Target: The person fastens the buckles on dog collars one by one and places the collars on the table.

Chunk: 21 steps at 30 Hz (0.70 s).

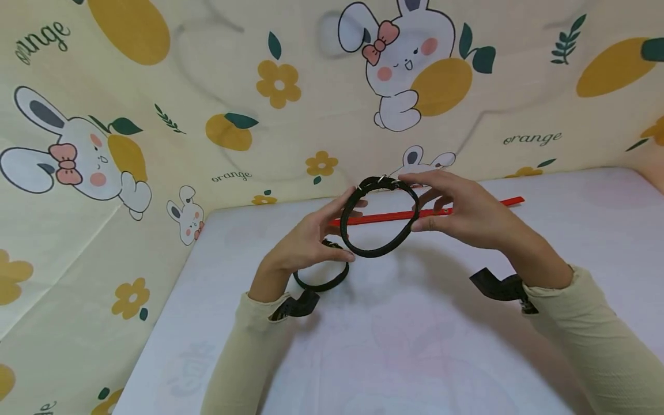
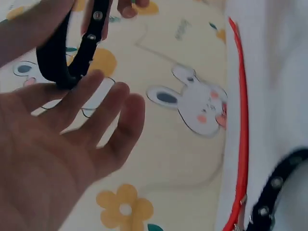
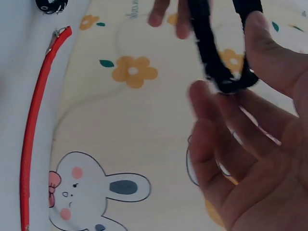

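Note:
Both hands hold up a black buckled collar (image 1: 370, 253), closed into a loop, above the table's far part. Metal eyelets line the strap of the collar (image 2: 53, 62) in the left wrist view. My left hand (image 1: 310, 237) grips the loop's left side between thumb and fingers. On the opposite side, the thumb and index finger of my right hand (image 1: 467, 213) hold the loop near its buckle. A second black collar (image 1: 323, 287), also looped, lies on the table below the left hand. Behind the hands stretches a long red strap (image 1: 381, 218) with metal fittings.
The white table (image 1: 363, 357) meets a cream cloth backdrop (image 1: 290, 132) printed with rabbits, flowers and oranges. Black bands hang at the left cuff (image 1: 298, 305) and the right cuff (image 1: 498, 286).

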Each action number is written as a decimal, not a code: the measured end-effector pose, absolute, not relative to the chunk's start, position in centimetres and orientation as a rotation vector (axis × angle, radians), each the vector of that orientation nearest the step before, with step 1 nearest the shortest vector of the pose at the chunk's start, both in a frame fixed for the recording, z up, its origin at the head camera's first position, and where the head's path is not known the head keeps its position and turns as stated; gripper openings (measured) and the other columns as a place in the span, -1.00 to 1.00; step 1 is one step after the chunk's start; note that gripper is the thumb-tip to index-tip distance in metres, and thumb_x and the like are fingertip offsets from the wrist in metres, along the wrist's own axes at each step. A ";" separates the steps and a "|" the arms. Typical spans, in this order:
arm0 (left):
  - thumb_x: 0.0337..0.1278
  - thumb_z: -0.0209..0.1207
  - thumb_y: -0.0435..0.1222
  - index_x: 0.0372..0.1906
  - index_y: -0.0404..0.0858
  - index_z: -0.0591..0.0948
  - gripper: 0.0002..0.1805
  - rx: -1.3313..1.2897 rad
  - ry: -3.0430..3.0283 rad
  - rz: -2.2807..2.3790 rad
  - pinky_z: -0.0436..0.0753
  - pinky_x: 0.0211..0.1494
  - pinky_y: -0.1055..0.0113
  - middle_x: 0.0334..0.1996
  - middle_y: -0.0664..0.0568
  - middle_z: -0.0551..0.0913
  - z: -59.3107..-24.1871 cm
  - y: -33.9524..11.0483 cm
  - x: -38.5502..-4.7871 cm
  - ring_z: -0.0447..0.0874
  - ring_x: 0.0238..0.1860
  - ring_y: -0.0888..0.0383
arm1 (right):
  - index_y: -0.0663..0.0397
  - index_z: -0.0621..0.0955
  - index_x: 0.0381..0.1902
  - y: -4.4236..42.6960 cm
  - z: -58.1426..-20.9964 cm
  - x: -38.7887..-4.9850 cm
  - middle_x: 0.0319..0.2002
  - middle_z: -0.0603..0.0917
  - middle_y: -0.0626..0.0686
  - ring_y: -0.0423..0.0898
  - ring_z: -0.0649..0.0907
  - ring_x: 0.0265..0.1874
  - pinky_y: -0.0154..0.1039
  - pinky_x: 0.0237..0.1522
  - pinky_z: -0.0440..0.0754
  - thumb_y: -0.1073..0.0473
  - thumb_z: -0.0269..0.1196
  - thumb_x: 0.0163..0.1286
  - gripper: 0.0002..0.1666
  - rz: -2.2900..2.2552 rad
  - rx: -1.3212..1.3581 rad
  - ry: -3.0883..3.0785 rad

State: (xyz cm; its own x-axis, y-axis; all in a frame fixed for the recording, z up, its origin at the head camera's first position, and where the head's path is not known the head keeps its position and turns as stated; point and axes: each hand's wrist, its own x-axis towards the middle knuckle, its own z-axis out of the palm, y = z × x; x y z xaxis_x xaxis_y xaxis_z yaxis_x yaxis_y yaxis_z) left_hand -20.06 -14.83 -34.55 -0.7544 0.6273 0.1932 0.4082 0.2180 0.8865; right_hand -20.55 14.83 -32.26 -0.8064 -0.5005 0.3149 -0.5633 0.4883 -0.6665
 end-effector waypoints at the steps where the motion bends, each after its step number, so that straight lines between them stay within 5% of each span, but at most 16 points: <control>1: -0.13 0.47 -0.53 0.60 -0.02 0.03 0.21 0.988 2.330 1.518 0.55 0.32 0.06 0.47 -0.02 0.35 -34.7 -15.0 -20.3 0.37 0.43 -0.03 | -0.22 0.46 0.40 14.8 -32.4 -20.7 0.29 0.56 -0.02 -0.04 0.70 0.00 -0.21 0.00 0.60 0.14 0.53 0.10 -0.12 1.226 0.937 -2.673; 5: -0.19 0.52 -0.48 0.55 0.00 0.20 0.13 0.854 2.492 1.442 0.62 0.19 0.11 0.41 0.06 0.40 -35.4 -15.1 -20.8 0.44 0.35 -0.02 | -0.22 0.49 0.38 14.9 -32.9 -21.3 0.27 0.60 -0.02 -0.04 0.68 -0.03 -0.04 -0.02 0.57 0.09 0.53 0.12 -0.16 1.226 0.898 -2.792; 12: -0.20 0.55 -0.42 0.49 -0.12 0.32 0.03 0.733 2.620 1.266 0.61 0.20 0.10 0.37 0.01 0.46 -37.2 -14.6 -21.6 0.48 0.32 0.02 | -0.22 0.51 0.35 15.1 -34.4 -22.6 0.11 0.69 -0.02 -0.02 0.67 -0.04 -0.14 -0.13 0.55 -0.12 0.56 0.03 -0.11 1.116 0.869 -2.974; 17: -0.28 0.60 -0.35 0.47 -0.09 0.36 0.05 0.665 2.706 1.067 0.62 0.13 0.17 0.31 0.02 0.53 -38.6 -13.8 -22.0 0.48 0.32 0.03 | -0.20 0.51 0.34 15.2 -36.1 -23.5 0.07 0.72 0.00 -0.02 0.67 -0.04 -0.19 -0.19 0.57 -0.09 0.56 0.04 -0.12 1.033 0.915 -3.062; 21: -0.31 0.62 -0.29 0.46 -0.13 0.38 0.05 0.611 2.724 0.925 0.55 0.28 0.13 0.36 0.02 0.49 -39.6 -13.4 -22.1 0.42 0.38 0.04 | -0.16 0.54 0.31 15.1 -37.4 -23.9 0.11 0.69 -0.04 -0.03 0.65 0.04 -0.15 -0.13 0.59 -0.11 0.55 0.04 -0.15 0.997 0.950 -3.116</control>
